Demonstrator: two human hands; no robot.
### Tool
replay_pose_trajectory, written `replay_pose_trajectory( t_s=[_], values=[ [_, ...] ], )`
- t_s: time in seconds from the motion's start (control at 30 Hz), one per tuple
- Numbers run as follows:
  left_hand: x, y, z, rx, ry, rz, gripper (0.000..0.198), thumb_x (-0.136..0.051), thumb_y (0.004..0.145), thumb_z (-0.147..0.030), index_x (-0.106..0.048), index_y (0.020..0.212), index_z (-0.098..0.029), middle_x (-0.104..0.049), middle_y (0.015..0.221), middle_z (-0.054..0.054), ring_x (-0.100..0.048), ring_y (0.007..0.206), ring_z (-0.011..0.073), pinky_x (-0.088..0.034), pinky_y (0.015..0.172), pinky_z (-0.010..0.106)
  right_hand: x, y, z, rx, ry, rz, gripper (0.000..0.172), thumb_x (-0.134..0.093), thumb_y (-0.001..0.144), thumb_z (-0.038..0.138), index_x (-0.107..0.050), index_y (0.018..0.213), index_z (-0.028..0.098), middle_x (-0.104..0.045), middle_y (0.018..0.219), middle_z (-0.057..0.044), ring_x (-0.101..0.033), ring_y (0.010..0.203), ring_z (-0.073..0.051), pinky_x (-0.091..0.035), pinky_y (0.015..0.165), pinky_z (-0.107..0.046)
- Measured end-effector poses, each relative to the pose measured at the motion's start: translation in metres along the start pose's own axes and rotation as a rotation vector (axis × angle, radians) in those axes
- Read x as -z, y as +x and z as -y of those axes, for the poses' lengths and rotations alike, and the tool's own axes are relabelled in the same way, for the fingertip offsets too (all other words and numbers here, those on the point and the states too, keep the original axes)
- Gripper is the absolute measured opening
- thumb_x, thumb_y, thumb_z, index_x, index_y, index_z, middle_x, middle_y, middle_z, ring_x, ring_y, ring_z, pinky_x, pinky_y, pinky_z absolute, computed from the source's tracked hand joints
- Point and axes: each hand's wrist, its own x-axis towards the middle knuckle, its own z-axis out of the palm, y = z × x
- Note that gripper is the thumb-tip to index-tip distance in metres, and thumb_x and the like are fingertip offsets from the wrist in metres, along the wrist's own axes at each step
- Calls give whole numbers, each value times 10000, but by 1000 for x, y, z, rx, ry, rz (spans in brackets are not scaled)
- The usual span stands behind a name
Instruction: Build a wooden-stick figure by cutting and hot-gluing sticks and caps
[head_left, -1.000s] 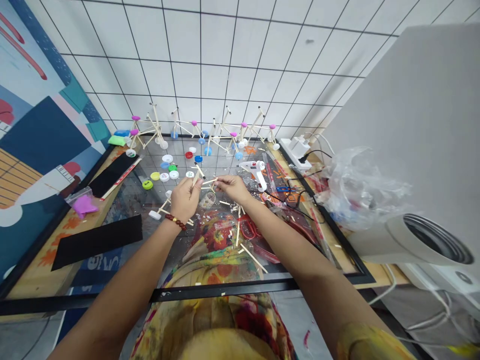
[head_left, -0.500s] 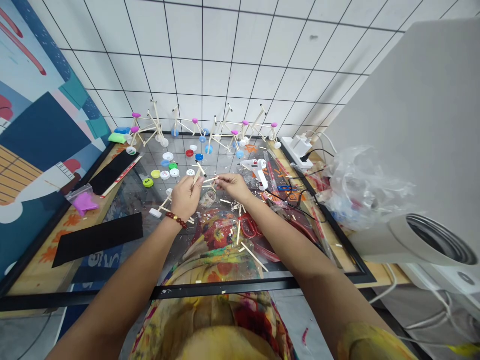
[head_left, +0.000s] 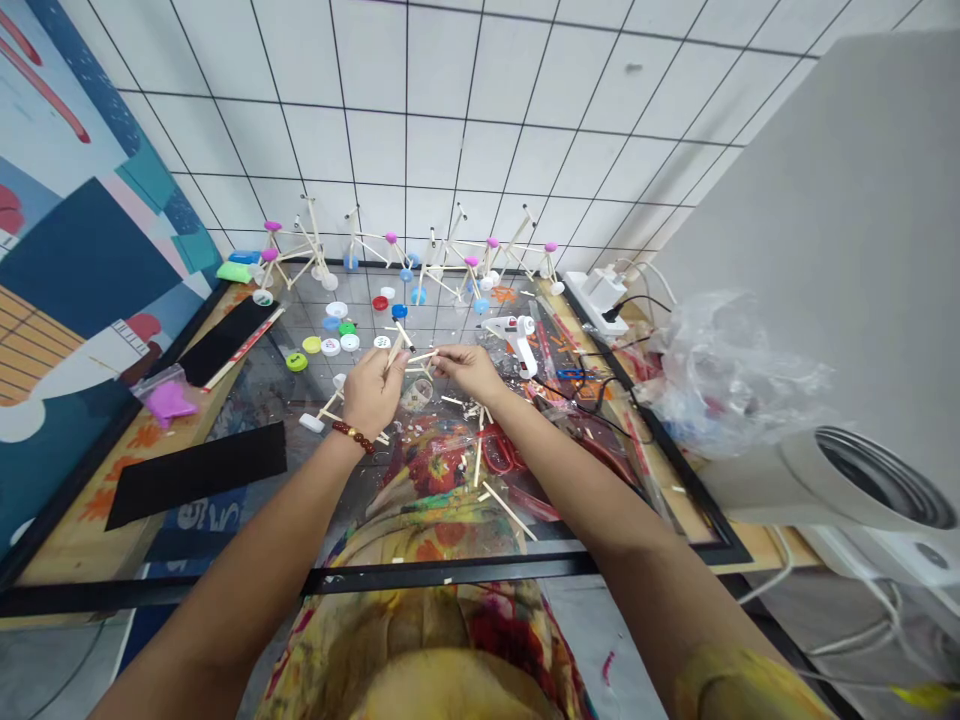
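Note:
My left hand, with a beaded bracelet at its wrist, is closed on a small frame of thin wooden sticks; one upper stick has a dark tip. Opposite it, my right hand pinches the near end of a pale stick that meets the frame. Whether those sticks are joined cannot be made out. Below the hands a small clear round container rests on the glass tabletop. Partly behind my left wrist lies another stick piece with white caps.
Bottle caps of several colours lie beyond my left hand. Finished-looking stick bicycles stand along the back. A white glue gun, red-handled scissors and loose sticks are at right. Black strips lie left.
Both hands keep nearly the same place and hold. The whole view has shifted very slightly; nothing else visibly moves.

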Motion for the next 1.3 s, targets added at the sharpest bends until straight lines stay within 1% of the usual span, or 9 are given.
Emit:
replay_pose_trajectory(
  t_s=[0.2, 0.43, 0.7, 0.83, 1.1, 1.3],
  values=[
    [-1, 0, 3, -16, 13, -11, 352, -465, 975, -389, -572, 707, -188, -558, 710, 21, -540, 688, 156, -371, 640, 282, 0, -2, 4, 0, 12, 5, 143, -702, 731, 306, -752, 786, 184, -684, 647, 19, -638, 610, -137, -515, 644, -259],
    [-1, 0, 2, -18, -6, -13, 336, -467, 974, -378, -565, 715, -186, -546, 706, 15, -533, 686, 151, -363, 637, 279, 0, -1, 4, -5, -10, 4, 159, -711, 733, 321, -751, 789, 178, -680, 629, 15, -629, 608, -134, -511, 639, -257],
    [-2, 1, 2, -31, -11, -25, 347, -479, 968, -357, -507, 663, -193, -491, 667, -2, -488, 645, 139, -335, 614, 275, 0, -2, 3, 9, 14, 15, 212, -737, 704, 385, -748, 780, 188, -680, 649, 15, -631, 623, -139, -537, 651, -275],
    [-2, 0, 2, -35, -14, -27, 354, -483, 968, -348, -485, 648, -195, -480, 661, -4, -479, 636, 136, -330, 607, 274, 0, -1, 2, 6, 1, 10, 207, -735, 708, 384, -746, 775, 188, -674, 635, 15, -630, 614, -138, -535, 645, -273],
    [-2, 0, 4, -43, -14, -23, 340, -486, 971, -352, -516, 670, -196, -510, 681, 6, -505, 659, 145, -342, 619, 280, 0, -1, 2, 0, 22, 1, 181, -746, 706, 363, -746, 759, 190, -676, 643, 16, -634, 621, -140, -551, 663, -281],
    [-2, 0, 3, -34, -17, -20, 359, -476, 972, -366, -476, 654, -197, -480, 668, -1, -497, 656, 145, -335, 627, 283, -1, 0, 0, -8, 40, 2, 174, -744, 698, 343, -744, 772, 185, -685, 674, 13, -638, 628, -140, -553, 671, -283]
  ],
)
